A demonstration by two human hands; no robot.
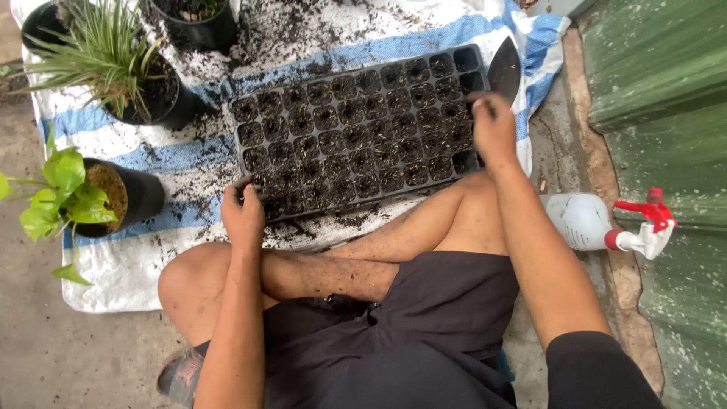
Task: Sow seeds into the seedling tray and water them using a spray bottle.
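A black seedling tray [356, 113] with many small cells filled with dark soil lies on a white and blue tarp in front of my crossed legs. My left hand [242, 212] rests at the tray's near left corner, fingers curled on its edge. My right hand [492, 125] is over the tray's right side, fingers pinched together above a cell; whether it holds anything is too small to tell.
Loose soil is scattered over the tarp [136, 273]. Black pots with plants stand at the left: a leafy green one [113, 197] and a spiky one [129, 83]. A dark trowel [504, 70] lies beside the tray's far right corner. A white spray bottle [598, 223] lies on the concrete at the right, by a green wall.
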